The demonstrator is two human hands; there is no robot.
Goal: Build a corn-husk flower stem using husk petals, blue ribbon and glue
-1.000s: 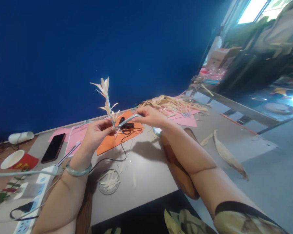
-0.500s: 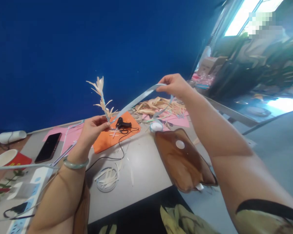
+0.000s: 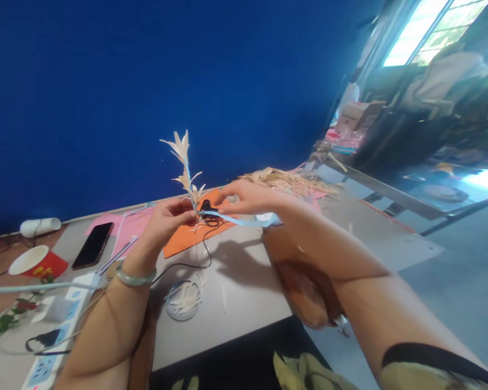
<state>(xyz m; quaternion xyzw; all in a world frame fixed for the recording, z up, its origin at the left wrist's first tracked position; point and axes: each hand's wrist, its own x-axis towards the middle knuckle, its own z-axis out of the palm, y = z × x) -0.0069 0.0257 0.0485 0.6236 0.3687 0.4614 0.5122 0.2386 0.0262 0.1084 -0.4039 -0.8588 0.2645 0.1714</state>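
Observation:
My left hand (image 3: 173, 216) pinches the lower stem of a pale, dried-looking flower spray (image 3: 186, 170), which stands upright above the fingertips. A light blue ribbon (image 3: 242, 221) leads from the stem by my left thumb toward the right. Close to the stem is my right hand (image 3: 248, 197), its thumb and forefinger apart. The ribbon passes just below that thumb; whether it touches is hard to see. Behind the fingers lies a black glue gun (image 3: 207, 208) on an orange sheet (image 3: 179, 244). The ribbon's far end is partly hidden by my right wrist.
A brown cushion-like pouch (image 3: 284, 260) lies under my right forearm. Loose pale strips (image 3: 185, 298) sit in a round dish. Left are a phone (image 3: 93, 245), a red paper cup (image 3: 38, 262) and a power strip (image 3: 44, 365). Dried husks (image 3: 284, 179) are piled behind.
My right hand has come down and left, from holding the ribbon high to beside the stem. The ribbon now runs low. My left hand keeps its hold; the view has shifted slightly.

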